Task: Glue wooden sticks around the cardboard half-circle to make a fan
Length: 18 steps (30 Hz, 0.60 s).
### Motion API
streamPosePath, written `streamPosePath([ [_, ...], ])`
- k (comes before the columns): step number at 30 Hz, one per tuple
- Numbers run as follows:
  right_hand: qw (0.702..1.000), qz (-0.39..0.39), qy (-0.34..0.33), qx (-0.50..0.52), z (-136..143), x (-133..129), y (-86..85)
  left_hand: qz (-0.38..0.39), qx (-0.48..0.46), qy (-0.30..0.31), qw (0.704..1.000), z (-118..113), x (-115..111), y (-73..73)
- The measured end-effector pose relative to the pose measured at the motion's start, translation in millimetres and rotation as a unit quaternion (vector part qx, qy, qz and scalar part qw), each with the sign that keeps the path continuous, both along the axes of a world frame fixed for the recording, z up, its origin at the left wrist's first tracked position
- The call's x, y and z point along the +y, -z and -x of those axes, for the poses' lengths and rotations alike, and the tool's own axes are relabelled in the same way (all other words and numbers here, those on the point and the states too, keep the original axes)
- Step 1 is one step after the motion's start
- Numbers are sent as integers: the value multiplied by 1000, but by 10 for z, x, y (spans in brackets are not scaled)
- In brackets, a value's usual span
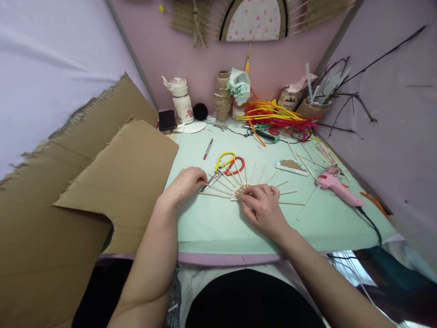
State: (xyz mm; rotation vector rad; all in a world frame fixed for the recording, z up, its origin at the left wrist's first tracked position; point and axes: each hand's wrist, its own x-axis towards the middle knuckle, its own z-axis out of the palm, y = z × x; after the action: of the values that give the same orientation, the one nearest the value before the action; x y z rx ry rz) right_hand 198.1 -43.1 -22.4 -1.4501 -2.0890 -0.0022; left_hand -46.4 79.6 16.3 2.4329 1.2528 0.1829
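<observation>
A fan of thin wooden sticks [221,196] lies spread on the pale green tabletop, its inner ends meeting at a small piece partly covered by my right hand [262,206]. That hand's thumb and fingertips are closed at the hub of the fan. Over on the left side, my left hand [189,183] pinches the outer end of one stick. Scissors [218,173] with one yellow and one red handle lie beneath the sticks, blades pointing to the left hand. Just beyond them is a red and grey pen [208,149].
Large cardboard sheets [123,168] lean at the left. A pink glue gun [339,187], a cardboard scrap [292,167] and loose sticks lie at the right. Along the back stand a white bottle [182,102], twine spools [223,98] and a bundle of colourful pipe cleaners [278,113].
</observation>
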Motion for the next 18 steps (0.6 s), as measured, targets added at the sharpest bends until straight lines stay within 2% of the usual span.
streamPosePath([
  [18, 999, -7, 6, -34, 3, -3, -17, -8, -3, 10, 1000, 14, 29, 47],
])
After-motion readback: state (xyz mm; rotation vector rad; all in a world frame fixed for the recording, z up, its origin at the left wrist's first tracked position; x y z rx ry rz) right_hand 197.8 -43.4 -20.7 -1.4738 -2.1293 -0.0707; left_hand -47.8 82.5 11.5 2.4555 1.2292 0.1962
